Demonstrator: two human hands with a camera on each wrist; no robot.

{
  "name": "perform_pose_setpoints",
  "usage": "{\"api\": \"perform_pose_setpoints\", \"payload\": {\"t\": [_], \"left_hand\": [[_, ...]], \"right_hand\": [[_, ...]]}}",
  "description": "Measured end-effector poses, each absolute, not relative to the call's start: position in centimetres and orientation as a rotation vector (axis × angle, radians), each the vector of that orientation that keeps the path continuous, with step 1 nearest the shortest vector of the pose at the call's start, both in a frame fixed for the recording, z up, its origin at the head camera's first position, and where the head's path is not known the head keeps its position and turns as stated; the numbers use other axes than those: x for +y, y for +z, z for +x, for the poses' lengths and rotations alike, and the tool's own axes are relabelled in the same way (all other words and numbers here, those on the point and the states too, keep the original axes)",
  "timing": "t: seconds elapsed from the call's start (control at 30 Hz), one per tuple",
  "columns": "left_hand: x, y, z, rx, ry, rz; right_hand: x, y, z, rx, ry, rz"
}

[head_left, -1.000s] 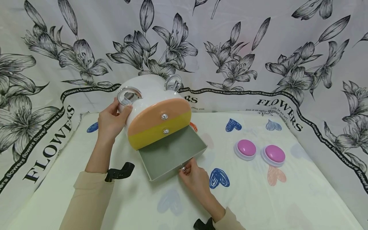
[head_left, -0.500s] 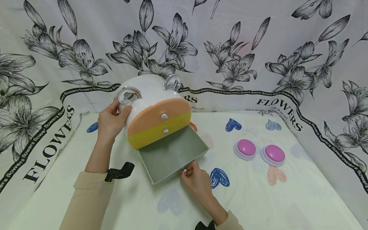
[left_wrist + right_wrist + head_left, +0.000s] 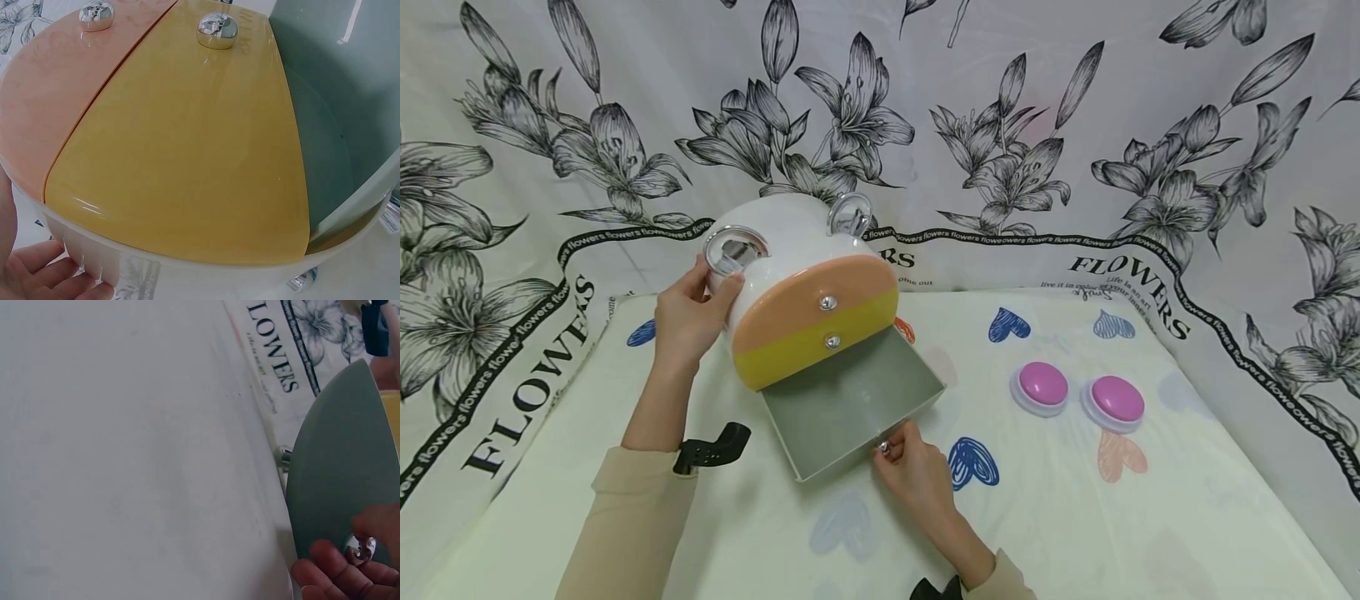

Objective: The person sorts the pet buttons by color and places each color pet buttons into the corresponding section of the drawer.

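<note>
A small white rounded drawer cabinet (image 3: 793,225) with two chrome ring-shaped ears stands left of centre in the head view. Its orange drawer front (image 3: 808,292) and yellow drawer front (image 3: 790,358) are closed, each with a chrome knob. Below them the grey-green drawer (image 3: 850,400) is pulled far out toward me. My left hand (image 3: 688,321) rests on the cabinet's left side by one ear; in the left wrist view its fingers (image 3: 62,272) lie against the white wall. My right hand (image 3: 917,475) pinches the green drawer's chrome knob (image 3: 360,549) between thumb and fingers.
Two magenta push buttons on white bases, a left one (image 3: 1043,385) and a right one (image 3: 1116,402), sit to the right of the cabinet. A pale cloth with printed hearts (image 3: 973,463) covers the table. A white flower-print curtain (image 3: 1000,150) hangs behind.
The green drawer has come out slightly further toward me, along with my right hand on its knob, mostly in the first half second. My left hand and the cabinet stay in place.
</note>
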State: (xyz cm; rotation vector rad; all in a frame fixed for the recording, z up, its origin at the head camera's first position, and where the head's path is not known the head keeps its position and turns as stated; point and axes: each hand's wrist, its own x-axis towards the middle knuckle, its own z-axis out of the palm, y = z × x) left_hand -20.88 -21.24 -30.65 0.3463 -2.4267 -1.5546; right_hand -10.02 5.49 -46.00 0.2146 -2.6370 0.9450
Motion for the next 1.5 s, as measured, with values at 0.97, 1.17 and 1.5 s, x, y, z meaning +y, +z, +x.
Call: {"api": "perform_pose_setpoints", "payload": {"t": [0.97,1.17,1.5], "left_hand": [[-21.4,-30.4,-20.6,-2.422,-1.562,0.349],[-21.3,-30.5,-20.7,-2.417,-1.565,0.349],[-21.2,-30.7,-20.9,-2.427,-1.553,0.364]], "right_hand": [[15.4,-44.7,-11.9,-2.521,1.146,0.127],[18.3,-44.0,-13.2,-2.551,1.118,0.010],[23.3,-44.1,-15.9,-2.582,1.020,-0.140]]}}
